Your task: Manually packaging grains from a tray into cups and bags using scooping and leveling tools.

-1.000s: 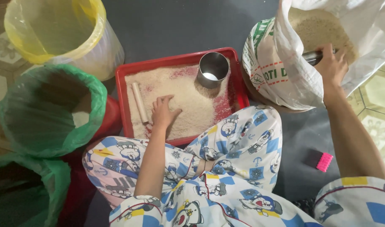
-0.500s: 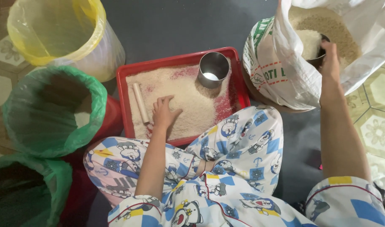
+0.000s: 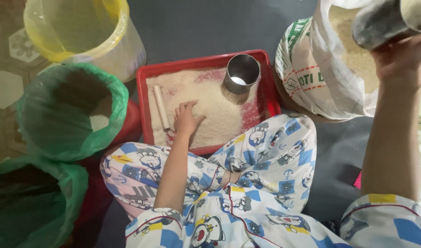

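Note:
My left hand (image 3: pixel 186 118) rests flat on the rice spread in a red tray (image 3: pixel 203 60), fingers apart, beside a short wooden stick (image 3: pixel 161 108). A steel cup (image 3: pixel 241 72) stands in the tray's far right corner. My right hand (image 3: pixel 400 59) is raised above the open white rice sack (image 3: pixel 311 73) and grips a metal can (image 3: pixel 389 20) heaped with rice, blurred and close to the camera.
A yellow-lined bucket (image 3: pixel 86 34) stands at the far left. Two green-lined buckets (image 3: pixel 68 110) (image 3: pixel 31 206) sit along the left. My crossed legs in patterned pyjamas (image 3: pixel 247 174) fill the foreground. A small pink object (image 3: pixel 357 180) lies on the dark mat by my right arm.
My right hand has lifted the can full of rice up out of the sack toward the camera. The left hand has stayed on the rice in the tray.

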